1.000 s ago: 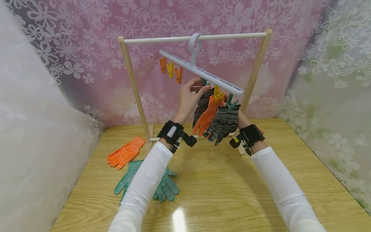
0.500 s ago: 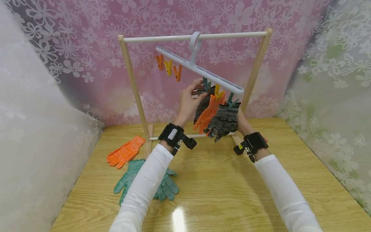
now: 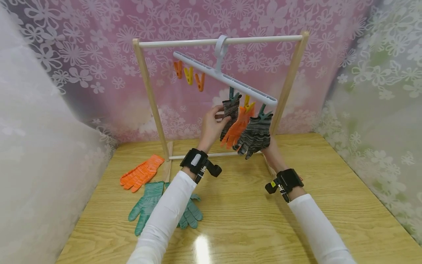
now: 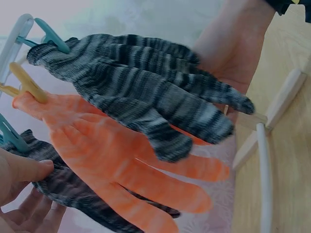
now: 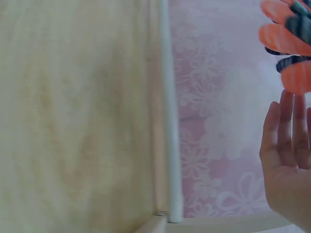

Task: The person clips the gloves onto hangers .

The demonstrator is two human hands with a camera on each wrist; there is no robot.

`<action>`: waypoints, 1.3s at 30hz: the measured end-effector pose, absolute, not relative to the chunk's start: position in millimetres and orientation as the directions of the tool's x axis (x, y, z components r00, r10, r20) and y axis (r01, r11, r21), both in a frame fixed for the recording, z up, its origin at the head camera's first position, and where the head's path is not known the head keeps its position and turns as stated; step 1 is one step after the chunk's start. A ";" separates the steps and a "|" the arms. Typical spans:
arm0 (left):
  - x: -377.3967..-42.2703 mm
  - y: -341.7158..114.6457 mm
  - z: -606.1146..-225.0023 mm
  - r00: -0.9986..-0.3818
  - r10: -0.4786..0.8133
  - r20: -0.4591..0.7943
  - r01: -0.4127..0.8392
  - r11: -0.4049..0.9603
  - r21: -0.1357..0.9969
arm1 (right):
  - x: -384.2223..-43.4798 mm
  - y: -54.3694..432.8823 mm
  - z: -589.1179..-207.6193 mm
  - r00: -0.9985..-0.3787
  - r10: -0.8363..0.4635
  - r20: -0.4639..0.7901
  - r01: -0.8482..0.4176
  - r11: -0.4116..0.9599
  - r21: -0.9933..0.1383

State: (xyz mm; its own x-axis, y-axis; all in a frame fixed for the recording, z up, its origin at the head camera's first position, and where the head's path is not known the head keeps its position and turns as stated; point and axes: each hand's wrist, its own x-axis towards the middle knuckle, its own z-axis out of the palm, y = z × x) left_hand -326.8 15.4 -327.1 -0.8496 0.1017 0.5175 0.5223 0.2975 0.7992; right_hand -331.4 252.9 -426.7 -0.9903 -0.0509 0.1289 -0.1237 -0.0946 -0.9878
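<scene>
A black-and-grey knit glove (image 3: 230, 110) hangs by a green clip from the innermost clipped spot of the hanger's right half. My left hand (image 3: 212, 126) pinches its edge just below the cuff, thumb in front and fingers behind. Beside it an orange glove (image 4: 107, 141) hangs from a yellow clip. Outermost is a second black-and-grey glove (image 3: 255, 134) on another green clip. Behind this outer glove is my right hand (image 5: 289, 160), partly hidden in the head view. Its fingers are straight in the right wrist view and hold nothing.
The tilted grey hanger (image 3: 227, 79) hooks over the white rod (image 3: 178, 43) of a wooden rack. Orange and yellow clips (image 3: 188, 76) dangle from its left half. On the table lie an orange glove (image 3: 142, 173) and green gloves (image 3: 148, 203), partly under my left forearm.
My left hand has slid down from the clip to the inner glove's edge. The right hand has lowered behind the outer glove. The hanger has turned slightly, its left end shifting left.
</scene>
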 end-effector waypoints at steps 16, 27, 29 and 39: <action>-324.5 -5.9 -370.9 -0.878 0.118 0.464 0.473 0.367 0.801 | -312.9 229.2 -475.0 -0.953 -0.301 0.034 -0.055 0.063 -0.996; -314.6 -26.0 -397.8 -0.887 0.161 0.432 0.456 0.450 0.768 | -291.1 199.4 -455.5 -0.888 -0.459 0.026 -0.093 0.125 -0.988; -311.9 -30.4 -400.4 -0.885 0.159 0.437 0.461 0.428 0.778 | -287.6 193.3 -448.5 -0.876 -0.480 0.035 -0.105 0.119 -0.987; -294.4 -52.9 -401.6 -0.883 0.118 0.455 0.456 0.450 0.768 | -283.5 158.2 -411.5 -0.886 -0.419 0.200 -0.260 0.090 -0.962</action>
State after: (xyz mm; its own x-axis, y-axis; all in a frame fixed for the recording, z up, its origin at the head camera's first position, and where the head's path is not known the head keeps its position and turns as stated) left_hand -294.4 -52.9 -401.6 -0.8828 0.1183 0.4546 0.4558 0.4498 0.7680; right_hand -283.5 158.2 -411.5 -0.8856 -0.4191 0.2000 -0.2596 0.0898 -0.9615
